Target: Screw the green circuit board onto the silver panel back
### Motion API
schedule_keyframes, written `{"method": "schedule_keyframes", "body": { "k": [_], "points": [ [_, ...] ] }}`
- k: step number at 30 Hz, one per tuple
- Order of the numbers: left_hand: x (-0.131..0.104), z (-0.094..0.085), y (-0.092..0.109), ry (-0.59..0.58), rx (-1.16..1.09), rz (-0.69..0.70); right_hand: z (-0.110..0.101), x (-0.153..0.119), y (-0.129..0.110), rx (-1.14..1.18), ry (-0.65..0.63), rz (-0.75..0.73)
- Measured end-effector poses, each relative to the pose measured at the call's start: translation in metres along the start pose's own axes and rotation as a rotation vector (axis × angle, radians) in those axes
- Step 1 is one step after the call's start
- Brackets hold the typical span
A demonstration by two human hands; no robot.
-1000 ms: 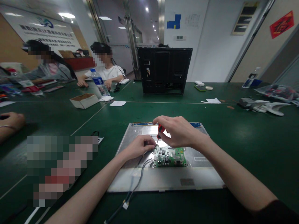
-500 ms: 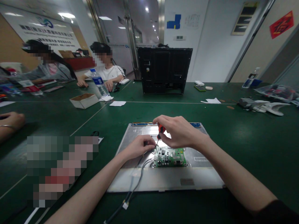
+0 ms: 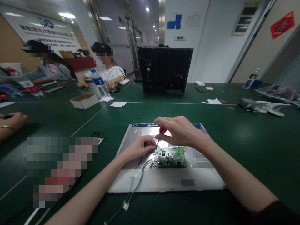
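On panel [image 3: 161, 179] with board [image 3: 171, 158] in place: apparently unfinished at one corner, gripping screwdriver [image 3: 162, 129] in right hand [image 3: 180, 131]; left hand [image 3: 140, 147] narrowed, contents indeterminable.

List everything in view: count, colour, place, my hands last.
Table: one, green, across view.
Display panel: one, silver, near centre.
Circuit board: one, green, on panel.
Cables: several, dark, left of board.
Screwdriver: one, red and black, above board corner.
Monitor casing: one, black, far centre.
Bottles: several, clear, far left and right.
Open box: one, white, centre left.
Plastic bag: one, clear, far right.
Blurred item: one, pinkish, left.
Co-workers: two, white and grey tops, far left.
Co-worker's hand: one, bare, left edge.
Left hand: one, bare, at board corner.
Right hand: one, bare, holding screwdriver.
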State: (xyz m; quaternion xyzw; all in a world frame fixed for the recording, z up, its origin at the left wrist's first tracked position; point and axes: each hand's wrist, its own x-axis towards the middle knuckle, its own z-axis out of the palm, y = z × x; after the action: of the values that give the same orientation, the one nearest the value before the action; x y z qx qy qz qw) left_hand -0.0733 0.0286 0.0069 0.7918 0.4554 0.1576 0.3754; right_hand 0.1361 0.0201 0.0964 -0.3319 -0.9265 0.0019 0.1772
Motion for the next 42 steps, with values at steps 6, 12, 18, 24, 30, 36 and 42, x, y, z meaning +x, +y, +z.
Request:
{"method": "schedule_keyframes", "body": {
  "k": [6,12,18,24,30,36,42],
  "points": [
    [0.0008,-0.0006,-0.0011,0.005,-0.02,0.06,-0.0046,-0.0022,-0.0032,0.077,-0.021,-0.042],
    [0.0003,-0.0004,-0.0032,-0.017,-0.015,0.017,0.0006,-0.0009,-0.0005,0.008,-0.007,0.018],
    [0.0005,0.0003,-0.0029,0.005,-0.018,0.02,-0.0026,-0.0022,-0.0008,0.043,-0.011,-0.031],
    [0.001,-0.0007,-0.0029,0.003,-0.013,0.051,-0.0052,-0.0023,-0.0046,0.045,-0.007,-0.036],
    [0.0004,-0.001,-0.0045,-0.024,0.0,0.02,-0.0004,-0.001,-0.0021,0.005,-0.01,0.007],
    [0.0011,-0.0006,-0.0051,-0.012,0.004,0.039,-0.0031,-0.0023,-0.0025,0.052,-0.019,-0.041],
    [0.0008,-0.0016,-0.0011,-0.011,-0.002,0.04,-0.0043,-0.0023,-0.0043,0.035,-0.001,-0.041]
  ]
}}
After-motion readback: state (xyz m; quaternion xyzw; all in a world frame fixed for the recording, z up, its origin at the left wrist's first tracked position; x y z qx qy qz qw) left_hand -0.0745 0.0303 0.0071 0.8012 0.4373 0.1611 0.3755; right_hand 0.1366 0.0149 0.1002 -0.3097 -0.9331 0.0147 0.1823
